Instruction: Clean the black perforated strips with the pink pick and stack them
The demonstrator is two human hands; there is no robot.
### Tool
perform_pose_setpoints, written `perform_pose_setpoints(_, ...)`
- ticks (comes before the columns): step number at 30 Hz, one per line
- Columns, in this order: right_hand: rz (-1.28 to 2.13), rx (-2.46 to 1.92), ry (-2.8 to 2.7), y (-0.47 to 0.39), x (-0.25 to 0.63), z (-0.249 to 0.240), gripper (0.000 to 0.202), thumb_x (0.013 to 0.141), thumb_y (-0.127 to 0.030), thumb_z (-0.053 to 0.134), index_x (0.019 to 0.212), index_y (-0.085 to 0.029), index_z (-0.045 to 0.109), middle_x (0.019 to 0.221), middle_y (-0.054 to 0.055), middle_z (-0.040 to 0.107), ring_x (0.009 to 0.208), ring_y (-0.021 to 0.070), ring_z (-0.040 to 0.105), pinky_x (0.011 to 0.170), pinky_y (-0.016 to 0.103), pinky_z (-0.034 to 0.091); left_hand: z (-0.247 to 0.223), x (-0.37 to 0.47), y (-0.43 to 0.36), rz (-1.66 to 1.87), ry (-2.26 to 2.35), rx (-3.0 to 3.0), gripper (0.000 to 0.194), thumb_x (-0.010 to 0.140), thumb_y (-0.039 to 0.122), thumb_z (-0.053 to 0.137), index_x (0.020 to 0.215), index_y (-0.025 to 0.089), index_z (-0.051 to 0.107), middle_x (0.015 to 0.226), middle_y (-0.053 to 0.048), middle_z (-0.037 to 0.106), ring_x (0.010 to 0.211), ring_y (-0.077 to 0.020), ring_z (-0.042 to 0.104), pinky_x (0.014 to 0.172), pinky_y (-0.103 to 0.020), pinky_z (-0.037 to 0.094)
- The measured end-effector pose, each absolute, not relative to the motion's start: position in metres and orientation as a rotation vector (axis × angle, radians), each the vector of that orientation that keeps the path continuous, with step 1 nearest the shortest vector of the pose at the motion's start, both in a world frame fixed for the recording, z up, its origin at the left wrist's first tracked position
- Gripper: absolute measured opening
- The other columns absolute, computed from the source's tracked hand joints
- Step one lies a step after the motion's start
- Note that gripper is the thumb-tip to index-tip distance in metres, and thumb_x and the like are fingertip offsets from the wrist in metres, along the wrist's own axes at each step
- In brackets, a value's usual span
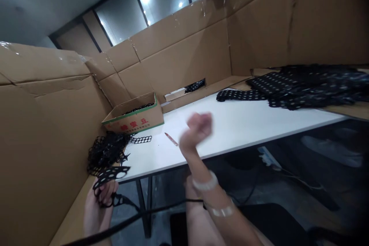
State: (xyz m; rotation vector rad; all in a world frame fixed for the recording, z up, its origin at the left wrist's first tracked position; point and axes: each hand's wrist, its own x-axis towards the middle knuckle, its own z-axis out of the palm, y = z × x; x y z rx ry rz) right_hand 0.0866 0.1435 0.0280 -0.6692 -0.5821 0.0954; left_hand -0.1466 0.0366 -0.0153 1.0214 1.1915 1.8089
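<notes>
At the lower left, my left hand [106, 192] is wrapped round a black strip full of holes [111, 175], beside a tangled heap of black mesh [106, 153] at the table's left end. My right hand [198, 125] is raised over the white table [230, 123], blurred by motion, its fingers curled; what they hold, if anything, cannot be made out. Between the heap and my right hand a slim pointed tool [171, 139] lies on the table. A short piece of black mesh [141, 140] lies left of it.
A cardboard box with red print [135, 120] stands at the back left, black material inside. Large dotted black pieces [294, 86] are piled at the right. Tall cardboard walls [184, 54] enclose the table, with a slot at the back. A dark cable [161, 208] crosses below.
</notes>
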Motion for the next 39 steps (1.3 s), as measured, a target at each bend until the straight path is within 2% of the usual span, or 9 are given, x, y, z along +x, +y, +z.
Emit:
perform_pose_setpoints(4, -0.022, -1.164, -1.542, 0.249, 0.071, 0.11, 0.053, 0.089, -0.062, 0.029, 0.09, -0.014, 0.052, 0.078, 0.01, 0.058, 0.078, 0.0202, 0.053, 0.073, 0.034, 0.037, -0.015, -0.144, 0.036, 1.71, 1.251, 0.893, 0.04, 0.056, 0.042, 0.08, 0.061, 0.014, 0.051, 0.049, 0.007, 0.042, 0.04, -0.0023, 0.027, 0.037, -0.014, 0.028)
perform_pose_setpoints(7, -0.095, -1.345, -1.609, 0.277, 0.063, 0.129, 0.067, 0.087, -0.066, 0.028, 0.11, -0.007, 0.051, 0.108, 0.022, 0.056, 0.103, 0.0308, 0.049, 0.086, 0.043, 0.033, -0.019, -0.133, 0.044, 1.606, 1.322, 0.935, 0.045, 0.054, 0.047, 0.08, 0.071, 0.012, 0.057, 0.054, 0.005, 0.049, 0.04, -0.001, 0.029, 0.036, -0.012, 0.02)
perform_pose_setpoints(9, -0.112, -1.266, -1.542, 0.259, 0.062, 0.115, 0.064, 0.091, -0.061, 0.02, 0.117, -0.008, 0.047, 0.115, 0.021, 0.053, 0.108, 0.0292, 0.047, 0.088, 0.041, 0.032, -0.023, -0.128, 0.049, 1.586, 1.353, 0.944, 0.048, 0.053, 0.051, 0.078, 0.069, 0.012, 0.057, 0.053, 0.005, 0.05, 0.041, -0.0015, 0.032, 0.037, -0.013, 0.022)
perform_pose_setpoints(13, 0.273, -1.024, -1.646, 0.176, 0.056, 0.045, 0.054, 0.094, -0.055, 0.018, 0.097, -0.016, 0.055, 0.082, 0.005, 0.061, 0.078, 0.0166, 0.055, 0.071, 0.027, 0.036, -0.028, -0.116, 0.052, 1.555, 1.331, 0.96, 0.051, 0.053, 0.057, 0.076, 0.068, 0.013, 0.055, 0.052, 0.006, 0.046, 0.043, -0.003, 0.034, 0.038, -0.013, 0.022)
perform_pose_setpoints(16, 0.677, -0.973, -1.735, 0.116, 0.045, -0.005, 0.061, 0.093, -0.057, 0.015, 0.07, -0.017, 0.055, 0.059, 0.001, 0.054, 0.058, 0.0121, 0.049, 0.058, 0.024, 0.031, -0.028, -0.105, 0.05, 1.547, 1.283, 1.064, 0.047, 0.058, 0.053, 0.075, 0.063, 0.014, 0.051, 0.051, 0.006, 0.042, 0.045, -0.0038, 0.033, 0.04, -0.014, 0.023)
perform_pose_setpoints(24, 0.915, -0.936, -1.679, 0.065, 0.024, -0.042, 0.052, 0.09, -0.057, 0.034, 0.066, -0.017, 0.054, 0.059, 0.001, 0.055, 0.052, 0.0102, 0.045, 0.053, 0.023, 0.031, -0.035, -0.096, 0.05, 1.597, 1.268, 1.257, 0.032, 0.072, 0.044, 0.067, 0.079, 0.014, 0.06, 0.072, 0.0, 0.057, 0.069, -0.0113, 0.051, 0.064, -0.019, 0.042)
perform_pose_setpoints(30, 1.348, -0.514, -1.298, 0.073, 0.015, -0.053, 0.052, 0.089, -0.059, 0.033, 0.063, -0.017, 0.048, 0.056, -0.001, 0.05, 0.052, 0.0102, 0.044, 0.052, 0.023, 0.037, -0.033, -0.078, 0.048, 1.663, 1.03, 0.952, 0.033, 0.066, 0.04, 0.074, 0.067, 0.015, 0.053, 0.055, 0.005, 0.047, 0.048, -0.0054, 0.04, 0.043, -0.015, 0.032)
perform_pose_setpoints(36, 0.787, -0.569, -0.579, 0.067, 0.034, -0.037, 0.048, 0.09, -0.057, 0.032, 0.057, -0.022, 0.024, 0.049, -0.007, 0.023, 0.043, 0.0074, 0.024, 0.043, 0.022, 0.025, -0.024, -0.092, 0.047, 1.83, 0.862, 0.59, 0.01, 0.077, 0.023, 0.06, 0.072, 0.016, 0.055, 0.059, 0.003, 0.052, 0.056, -0.0085, 0.049, 0.057, -0.019, 0.045)
perform_pose_setpoints(39, 0.356, -0.586, -0.413, 0.106, 0.053, 0.004, 0.046, 0.094, -0.053, 0.017, 0.06, -0.023, 0.02, 0.05, -0.006, 0.019, 0.044, 0.0092, 0.024, 0.046, 0.024, 0.028, -0.013, -0.136, 0.038, 2.134, 0.856, 0.544, 0.02, 0.082, 0.017, 0.052, 0.063, 0.018, 0.048, 0.055, 0.005, 0.046, 0.05, -0.0076, 0.041, 0.054, -0.018, 0.045)
